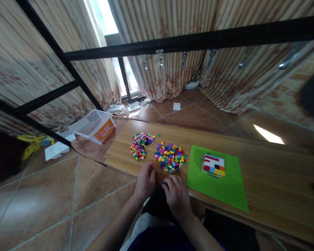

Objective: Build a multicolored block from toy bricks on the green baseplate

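My left hand [145, 181] and my right hand [177, 194] rest close together at the near edge of a low wooden table [272, 174]. A small blue brick [165, 183] shows between the fingertips of my right hand; how it is held is hard to see. Just beyond the hands lies a pile of small coloured bricks [170, 157], with a second pile [139, 144] to its left. To the right sits a green baseplate [219, 188] carrying a small multicoloured brick block [213, 165].
A clear plastic box [93, 126] with an orange label lies tipped at the table's far left corner. Black metal bars [188, 42] cross in front of striped curtains. Papers lie on the tiled floor beyond the table. A yellow object [32, 143] is at left.
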Demonstrator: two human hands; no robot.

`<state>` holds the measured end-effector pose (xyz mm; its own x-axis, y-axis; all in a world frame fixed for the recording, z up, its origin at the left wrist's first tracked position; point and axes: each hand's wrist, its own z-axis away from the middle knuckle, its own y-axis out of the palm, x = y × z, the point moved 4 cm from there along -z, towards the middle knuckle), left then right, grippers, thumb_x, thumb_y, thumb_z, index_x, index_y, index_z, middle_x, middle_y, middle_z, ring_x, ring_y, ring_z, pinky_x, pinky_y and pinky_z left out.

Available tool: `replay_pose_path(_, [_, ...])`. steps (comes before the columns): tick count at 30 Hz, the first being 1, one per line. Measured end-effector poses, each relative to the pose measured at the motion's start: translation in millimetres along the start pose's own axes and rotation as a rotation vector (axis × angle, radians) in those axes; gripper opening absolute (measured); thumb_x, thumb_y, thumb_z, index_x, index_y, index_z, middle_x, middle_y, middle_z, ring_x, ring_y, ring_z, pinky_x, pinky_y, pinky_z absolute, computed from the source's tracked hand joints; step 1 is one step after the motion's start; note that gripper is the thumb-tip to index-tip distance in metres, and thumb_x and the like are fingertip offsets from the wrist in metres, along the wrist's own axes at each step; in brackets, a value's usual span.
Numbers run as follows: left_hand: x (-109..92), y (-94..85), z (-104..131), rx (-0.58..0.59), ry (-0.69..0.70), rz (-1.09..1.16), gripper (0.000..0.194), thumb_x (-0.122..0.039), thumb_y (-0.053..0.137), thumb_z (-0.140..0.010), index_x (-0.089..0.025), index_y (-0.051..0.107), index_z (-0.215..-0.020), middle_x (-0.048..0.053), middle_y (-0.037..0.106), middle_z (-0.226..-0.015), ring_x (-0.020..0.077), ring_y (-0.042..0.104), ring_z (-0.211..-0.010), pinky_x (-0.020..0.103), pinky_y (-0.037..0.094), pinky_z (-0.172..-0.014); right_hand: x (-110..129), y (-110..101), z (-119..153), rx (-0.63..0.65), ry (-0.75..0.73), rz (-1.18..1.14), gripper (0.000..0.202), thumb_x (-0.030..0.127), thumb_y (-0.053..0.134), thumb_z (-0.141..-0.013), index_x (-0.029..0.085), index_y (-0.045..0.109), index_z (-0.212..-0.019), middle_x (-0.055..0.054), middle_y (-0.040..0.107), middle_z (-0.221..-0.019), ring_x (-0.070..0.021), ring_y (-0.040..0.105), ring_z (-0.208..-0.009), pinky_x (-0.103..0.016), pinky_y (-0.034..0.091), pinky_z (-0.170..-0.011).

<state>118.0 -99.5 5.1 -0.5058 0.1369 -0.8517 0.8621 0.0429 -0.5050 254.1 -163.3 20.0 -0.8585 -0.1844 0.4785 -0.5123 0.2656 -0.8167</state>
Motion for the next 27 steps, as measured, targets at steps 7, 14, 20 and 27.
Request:
replay_pose_path(7, [-12, -2.2, -14, 0.001, 0.044, -0.022, 0.021, -0.018, 0.053, -0.083, -0.018, 0.062, -0.103, 0.006, 0.066, -0.096, 0.0173, 0.063, -0.079, 0.032, 0.053, -0.074, -35, -46, 11, -0.087, 0.223, -0.438, 0.016, 0.031, 0.052, -0.091, 0.022, 0.065, -0.092, -0.003, 0.069, -0.086, -0.0164, 0.066, -0.078, -0.028, 0.051, -0.071])
replay_pose_path(14, [-47, 18.5, -15, 0.107, 0.152, 0.01, 0.017, -0.02, 0.051, -0.086, -0.019, 0.062, -0.098, 0.006, 0.066, -0.094, 0.0164, 0.063, -0.076, 0.028, 0.052, -0.066, -136, -113, 34, -0.394, 0.617, -0.614, 0.031, 0.046, 0.066, -0.078, 0.022, 0.072, -0.096, -0.006, 0.074, -0.081, -0.0213, 0.07, -0.071, -0.035, 0.057, -0.066])
replay_pose_path(20, [-104, 62.2, -27, 0.269, 0.315, 0.058, 0.017, -0.015, 0.052, -0.086, -0.02, 0.062, -0.098, 0.004, 0.067, -0.094, 0.0161, 0.063, -0.083, 0.027, 0.051, -0.072, -181, -134, 7, -0.459, 0.572, -0.542, 0.032, 0.045, 0.064, -0.079, 0.021, 0.073, -0.098, -0.009, 0.075, -0.097, -0.0242, 0.07, -0.091, -0.044, 0.053, -0.087])
replay_pose_path(27, [-141, 132.4, -70, 0.41, 0.275, 0.211, 0.02, -0.01, 0.052, -0.084, -0.019, 0.064, -0.098, 0.004, 0.07, -0.094, 0.0159, 0.065, -0.089, 0.03, 0.053, -0.083, -197, -114, -38, -0.321, 0.41, -0.732, 0.036, 0.04, 0.059, -0.084, 0.021, 0.066, -0.114, -0.009, 0.072, -0.109, -0.0198, 0.067, -0.099, -0.043, 0.049, -0.095])
